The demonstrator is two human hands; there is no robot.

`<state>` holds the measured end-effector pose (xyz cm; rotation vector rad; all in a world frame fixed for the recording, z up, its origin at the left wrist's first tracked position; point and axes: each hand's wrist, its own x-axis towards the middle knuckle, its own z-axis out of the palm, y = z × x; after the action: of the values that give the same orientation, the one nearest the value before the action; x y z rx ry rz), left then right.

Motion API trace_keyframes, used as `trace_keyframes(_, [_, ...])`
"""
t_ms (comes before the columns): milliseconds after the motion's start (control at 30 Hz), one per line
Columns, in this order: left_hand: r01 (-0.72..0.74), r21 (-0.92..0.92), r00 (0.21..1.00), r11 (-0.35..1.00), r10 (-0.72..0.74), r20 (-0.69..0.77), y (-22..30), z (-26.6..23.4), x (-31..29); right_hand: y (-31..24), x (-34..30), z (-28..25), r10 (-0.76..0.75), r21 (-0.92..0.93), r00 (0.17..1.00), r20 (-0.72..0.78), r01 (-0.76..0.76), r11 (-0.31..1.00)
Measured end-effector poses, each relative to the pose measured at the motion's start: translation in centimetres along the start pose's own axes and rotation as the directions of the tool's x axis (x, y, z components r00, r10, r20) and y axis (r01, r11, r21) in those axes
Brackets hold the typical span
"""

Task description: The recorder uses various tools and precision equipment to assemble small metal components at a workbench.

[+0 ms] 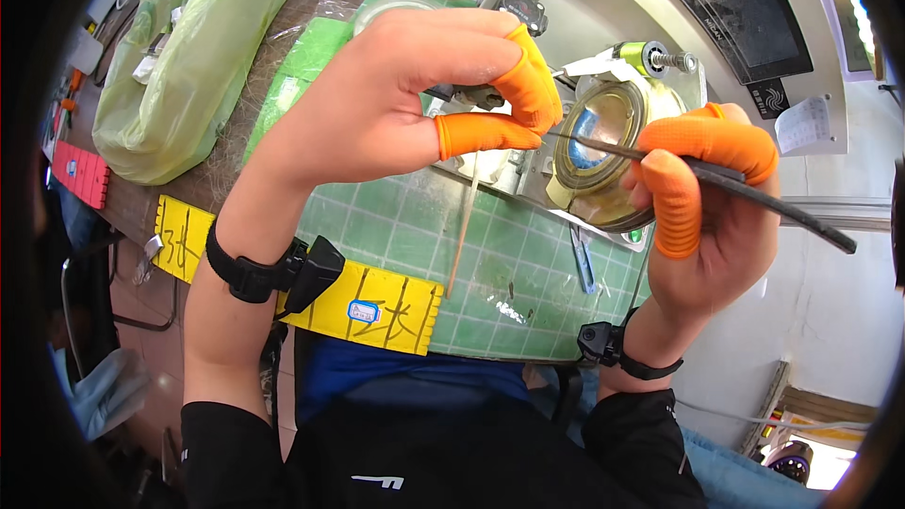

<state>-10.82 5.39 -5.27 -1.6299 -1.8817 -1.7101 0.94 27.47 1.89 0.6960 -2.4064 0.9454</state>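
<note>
My left hand (pixel 415 94) wears orange finger cots and has thumb and index finger pinched together; whatever lies between the tips is too small to make out. In my right hand (pixel 707 188), also in orange finger cots, is a pair of dark tweezers (pixel 768 196). Their points reach left, to just beside my left fingertips. Behind the tweezers stands a round metal-rimmed fixture (pixel 603 146) with a shiny, bluish centre. A thin pale strand (pixel 462 236) runs below my left hand over the green gridded cutting mat (pixel 509 283).
A white machine with a dark screen (pixel 740 14) rises at the back right. Near it sits a green-and-black cylindrical part (pixel 650 58). A blue knife-like tool (pixel 582 259) lies on the mat. Yellow marked strips (pixel 377 306) line the front edge. A pale green plastic bag (pixel 193 66) lies far left.
</note>
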Motion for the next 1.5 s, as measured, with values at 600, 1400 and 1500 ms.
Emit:
trace_keyframes(600, [0.0, 0.018, 1.0, 1.0, 0.0, -0.006, 0.0, 0.0, 0.0, 0.1, 0.3, 0.3, -0.107, -0.043, 0.993, 0.04, 0.109, 0.993])
trace_keyframes(1400, [-0.029, -0.03, 1.0, 0.999, 0.029, -0.007, 0.5, 0.1, 0.1, -1.7, -3.3, -2.8, 0.213, 0.222, 0.909, -0.359, -0.139, 0.965])
trace_keyframes(1500, [-0.039, -0.04, 0.999, 0.998, 0.039, 0.003, 0.3, 0.4, 0.3, -3.9, -4.5, -7.6, 0.132, 0.292, 0.989, -0.068, -0.106, 0.95])
